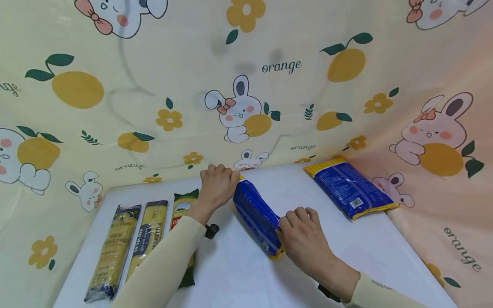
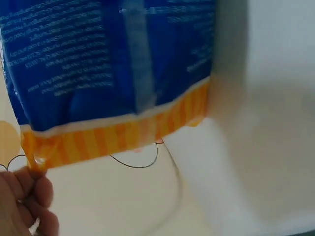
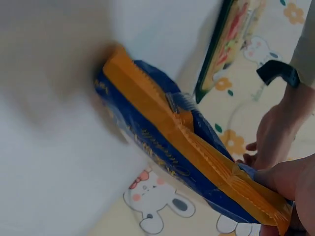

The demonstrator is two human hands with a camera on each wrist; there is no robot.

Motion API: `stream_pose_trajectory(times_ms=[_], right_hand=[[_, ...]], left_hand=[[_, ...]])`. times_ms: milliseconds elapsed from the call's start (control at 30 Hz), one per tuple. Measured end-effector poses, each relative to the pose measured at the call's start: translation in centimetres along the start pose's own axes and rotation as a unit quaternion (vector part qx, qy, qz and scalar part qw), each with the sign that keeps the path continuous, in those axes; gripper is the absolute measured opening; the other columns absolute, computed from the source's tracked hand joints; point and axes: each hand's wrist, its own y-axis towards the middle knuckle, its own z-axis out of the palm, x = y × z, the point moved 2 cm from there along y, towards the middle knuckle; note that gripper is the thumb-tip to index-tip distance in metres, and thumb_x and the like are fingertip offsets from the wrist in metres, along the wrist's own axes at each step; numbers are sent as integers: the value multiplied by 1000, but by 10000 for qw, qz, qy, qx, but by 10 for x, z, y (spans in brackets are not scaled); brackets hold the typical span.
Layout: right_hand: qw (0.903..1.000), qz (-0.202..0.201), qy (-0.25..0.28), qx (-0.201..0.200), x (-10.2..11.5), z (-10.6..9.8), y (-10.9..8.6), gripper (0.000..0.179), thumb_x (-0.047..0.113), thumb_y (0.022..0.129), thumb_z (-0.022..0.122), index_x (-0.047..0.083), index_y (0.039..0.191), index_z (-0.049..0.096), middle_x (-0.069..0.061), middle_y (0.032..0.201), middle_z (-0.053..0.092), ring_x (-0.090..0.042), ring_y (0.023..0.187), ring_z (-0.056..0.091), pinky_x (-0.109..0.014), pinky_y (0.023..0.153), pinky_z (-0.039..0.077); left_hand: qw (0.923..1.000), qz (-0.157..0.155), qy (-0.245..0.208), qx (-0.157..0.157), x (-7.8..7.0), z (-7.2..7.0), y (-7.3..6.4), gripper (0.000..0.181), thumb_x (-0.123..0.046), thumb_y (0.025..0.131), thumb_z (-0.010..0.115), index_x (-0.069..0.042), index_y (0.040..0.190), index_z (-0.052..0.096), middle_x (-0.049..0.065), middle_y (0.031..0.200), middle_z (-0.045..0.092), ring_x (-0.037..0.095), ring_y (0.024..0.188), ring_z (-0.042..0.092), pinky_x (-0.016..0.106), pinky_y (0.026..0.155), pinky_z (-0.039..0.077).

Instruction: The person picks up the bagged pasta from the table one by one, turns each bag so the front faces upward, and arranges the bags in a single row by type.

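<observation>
Between the two hands, above the white table (image 1: pixel 231 276), a blue bag (image 1: pixel 256 218) is held tilted, its long axis slanting from far left to near right. The left hand (image 1: pixel 217 186) pinches a corner of its far yellow end; the right hand (image 1: pixel 305 239) grips its near end, so neither is nearer. Whether its lower edge touches the tabletop, I cannot tell. Another blue packet (image 1: pixel 350 188) lies apart, beyond the right hand.

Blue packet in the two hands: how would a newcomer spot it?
Start at the white table; over its middle are a left hand and a right hand. Between them is a blue packet with yellow-orange ends. Unlike the blue lookalike lying at the table's far right, this one is gripped.
</observation>
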Motion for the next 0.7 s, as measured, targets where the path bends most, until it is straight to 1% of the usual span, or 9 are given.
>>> stream_pose_trajectory(times_ms=[33, 100, 200, 267, 333, 467, 500, 600, 700], right_hand=[[10000, -37, 38, -9, 2, 0, 0, 27, 26, 88, 86, 12, 87, 63, -1, 82, 57, -26, 90, 54, -54, 96, 43], [9999, -137, 88, -45, 6, 1, -1, 27, 25, 88, 86, 12, 86, 62, -1, 81, 57, -26, 89, 54, -53, 96, 44], [9995, -267, 110, -137, 10, 1, -1, 27, 25, 88, 85, 12, 85, 61, -1, 80, 56, -26, 88, 54, -53, 95, 44], [9991, -332, 126, -211, 13, 2, -1, 28, 25, 88, 85, 13, 84, 61, -1, 80, 56, -26, 88, 54, -52, 94, 44], [9985, -430, 210, -279, 17, 2, -1, 29, 25, 87, 87, 13, 85, 61, -2, 81, 57, -27, 88, 54, -51, 93, 44], [9949, -716, 472, -536, 29, 6, 0, 29, 21, 85, 86, 12, 83, 59, -3, 83, 59, -27, 87, 54, -49, 89, 45], [9933, -806, 531, -642, 33, 7, 1, 28, 19, 86, 84, 11, 83, 58, -4, 83, 60, -27, 86, 55, -48, 88, 45], [9878, -1068, 543, -993, 52, 13, 5, 20, 14, 91, 71, 11, 81, 54, -5, 82, 60, -27, 85, 56, -48, 86, 47], [9818, -1342, 494, -1248, 75, 20, 12, 19, 15, 96, 57, 11, 78, 52, -3, 79, 57, -26, 82, 55, -46, 85, 48]], left_hand=[[10000, -76, 35, -1, 0, 0, 0, 56, -48, 114, 34, -8, 114, 73, 9, 107, 64, 34, 110, 49, 54, 94, 35], [9997, -231, 90, 43, 2, 1, -2, 60, -56, 112, 38, -8, 115, 73, 10, 107, 65, 34, 109, 50, 54, 94, 35], [9993, -329, 115, 145, 4, 3, -4, 56, -55, 110, 47, -5, 119, 71, 12, 109, 65, 34, 110, 50, 54, 95, 36], [9993, -249, 161, 208, 6, 4, -5, 50, -50, 110, 51, -5, 118, 70, 12, 109, 64, 34, 111, 50, 53, 95, 36], [9994, -83, 237, 243, 7, 4, -6, 43, -45, 110, 53, -5, 115, 68, 11, 107, 63, 35, 110, 50, 53, 94, 36], [9974, 302, 603, 272, 11, 2, -9, 35, -37, 111, 54, -5, 113, 66, 11, 104, 60, 33, 107, 49, 52, 93, 36], [9965, 364, 689, 293, 13, 2, -9, 34, -36, 111, 54, -4, 115, 66, 11, 106, 60, 33, 107, 48, 51, 93, 36], [9940, 482, 912, 356, 20, -1, -11, 33, -32, 111, 55, -2, 119, 66, 12, 110, 61, 33, 107, 48, 52, 94, 36], [9923, 412, 1043, 518, 31, -5, -14, 31, -29, 110, 56, -1, 120, 66, 13, 113, 61, 33, 107, 47, 52, 95, 37]])
